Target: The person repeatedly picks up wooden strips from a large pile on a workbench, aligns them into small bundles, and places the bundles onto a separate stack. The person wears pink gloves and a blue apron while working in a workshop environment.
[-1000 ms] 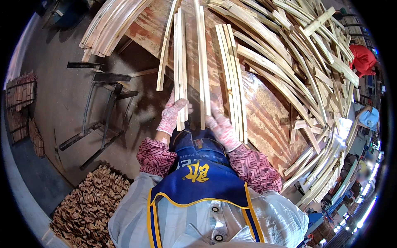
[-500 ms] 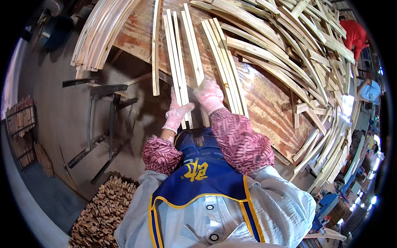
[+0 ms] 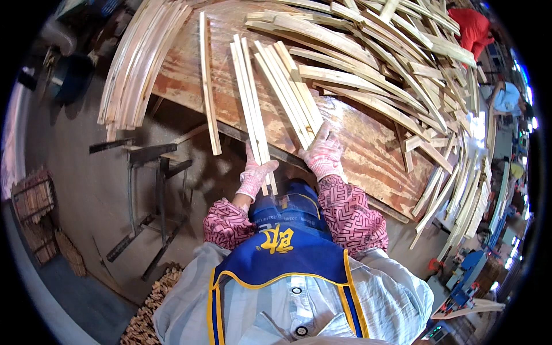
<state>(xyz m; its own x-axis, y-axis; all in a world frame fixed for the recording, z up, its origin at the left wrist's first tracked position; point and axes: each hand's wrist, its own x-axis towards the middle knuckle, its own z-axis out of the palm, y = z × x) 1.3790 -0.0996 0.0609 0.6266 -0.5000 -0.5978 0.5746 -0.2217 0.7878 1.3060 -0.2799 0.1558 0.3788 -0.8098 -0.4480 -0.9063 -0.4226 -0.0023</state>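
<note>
My left hand [image 3: 256, 173], in a pink and white knit glove, is closed around the near ends of a few long, narrow wooden strips [image 3: 252, 103]. They reach forward from near my apron over the table's edge. My right hand [image 3: 324, 154], gloved alike, grips the near end of a second bundle of wooden strips [image 3: 287, 95] just to the right. That bundle lies slanting on the table, its strips side by side. The right thumb and some fingertips are hard to make out against the wood. A gap of bare board separates the two bundles.
A single strip [image 3: 208, 86] overhangs the worn plywood table [image 3: 368, 152] on the left. A row of curved strips [image 3: 138, 69] sits beyond it. A big heap of curved pieces [image 3: 374, 63] covers the far right. A dark metal stand [image 3: 158, 158] is at left; a person in red [image 3: 470, 31] bends far right.
My right hand has moved right with its strips, which now lie against the group that was apart from them. My left hand keeps hold of its strips. The whole view has shifted slightly.
</note>
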